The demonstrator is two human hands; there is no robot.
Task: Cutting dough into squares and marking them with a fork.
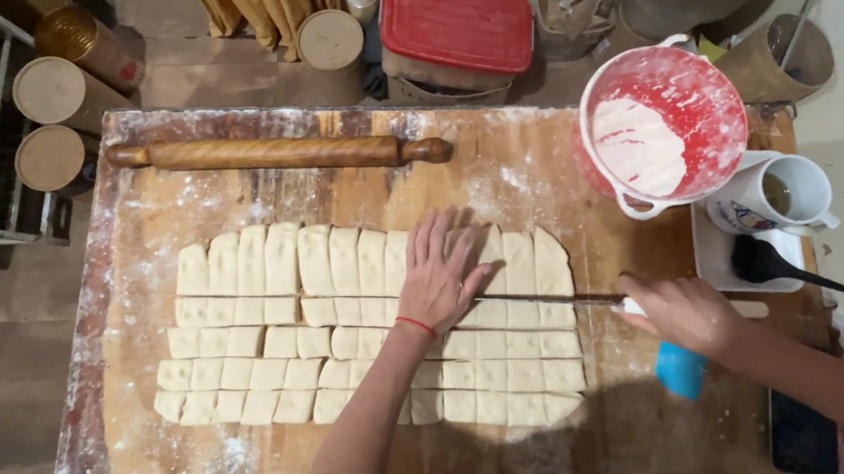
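Note:
A sheet of pale dough [279, 328], cut into several strips and squares, lies on a floured wooden board [537, 173]. My left hand [440, 276] rests flat on the dough right of centre, fingers spread, a red thread at the wrist. My right hand [684, 312] grips the handle of a long knife [557, 300]. Its blade lies across the dough's right part and runs under my left fingers.
A wooden rolling pin [280, 153] lies along the board's far side. At the right stand a red bucket of flour [664, 128], a white mug [775, 194], a dark brush [780, 264] on a white tray, and a blue object [680, 369]. Tins and a red-lidded box [455, 24] sit beyond.

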